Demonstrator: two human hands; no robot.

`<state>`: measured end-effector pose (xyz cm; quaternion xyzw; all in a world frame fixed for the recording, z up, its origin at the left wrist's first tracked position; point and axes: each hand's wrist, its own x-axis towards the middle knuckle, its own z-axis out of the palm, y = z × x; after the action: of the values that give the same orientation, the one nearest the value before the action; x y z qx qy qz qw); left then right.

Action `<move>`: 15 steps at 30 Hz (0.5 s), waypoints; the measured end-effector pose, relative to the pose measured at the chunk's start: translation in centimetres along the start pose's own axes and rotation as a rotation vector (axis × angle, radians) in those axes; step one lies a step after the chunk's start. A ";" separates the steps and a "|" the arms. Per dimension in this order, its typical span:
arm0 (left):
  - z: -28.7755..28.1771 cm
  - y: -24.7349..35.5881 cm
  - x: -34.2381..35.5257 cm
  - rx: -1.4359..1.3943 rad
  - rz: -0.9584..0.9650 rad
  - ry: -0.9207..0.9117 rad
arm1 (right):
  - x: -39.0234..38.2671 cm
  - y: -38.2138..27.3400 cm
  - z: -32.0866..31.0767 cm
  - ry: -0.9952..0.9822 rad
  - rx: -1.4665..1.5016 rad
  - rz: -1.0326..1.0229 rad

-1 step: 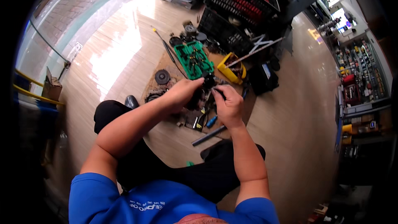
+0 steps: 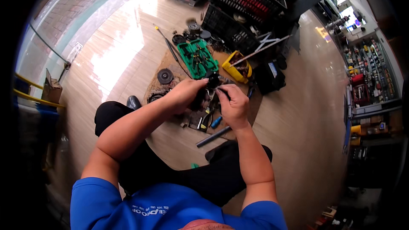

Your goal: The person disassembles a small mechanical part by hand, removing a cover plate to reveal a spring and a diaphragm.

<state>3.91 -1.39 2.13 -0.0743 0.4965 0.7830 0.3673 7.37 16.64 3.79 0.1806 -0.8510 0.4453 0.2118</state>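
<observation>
I sit on a wooden floor with both hands raised over a brown mat point(image 2: 155, 86) strewn with tools. My left hand point(image 2: 186, 94) wraps around a small black tool part point(image 2: 211, 81) from the left. My right hand point(image 2: 232, 104) pinches the same part from the right with its fingertips. The hands nearly touch each other. The part is mostly hidden by my fingers, so its shape is unclear. Below the hands lie several small hand tools, among them a blue-handled tool point(image 2: 216, 122) and a dark metal rod point(image 2: 213, 136).
A green tool tray point(image 2: 196, 58) and a yellow bin point(image 2: 237, 66) lie just beyond my hands, with a grinding disc point(image 2: 165, 76) to the left. Black crates point(image 2: 247, 4) stand further back, a black box point(image 2: 271, 76) to the right. Stocked shelves point(image 2: 366, 81) line the right side.
</observation>
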 end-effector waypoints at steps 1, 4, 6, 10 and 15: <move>0.0 -0.2 0.2 0.026 -0.016 0.013 | -0.2 0.2 0.0 0.004 -0.013 -0.026; -0.2 -0.5 0.4 0.097 0.011 0.033 | -0.4 0.3 -0.1 0.001 -0.039 -0.052; 0.0 -0.4 0.3 0.129 0.046 0.043 | -0.4 0.4 -0.1 0.006 -0.040 -0.044; 1.0 0.5 -0.6 0.235 0.080 0.066 | -0.3 0.3 0.0 0.028 -0.009 0.022; 0.9 0.5 -0.6 0.268 0.128 0.083 | -0.2 0.2 -0.3 -0.016 0.001 0.103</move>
<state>4.24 -1.04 3.22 -0.0252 0.6151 0.7276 0.3026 7.46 17.00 3.68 0.1400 -0.8607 0.4545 0.1815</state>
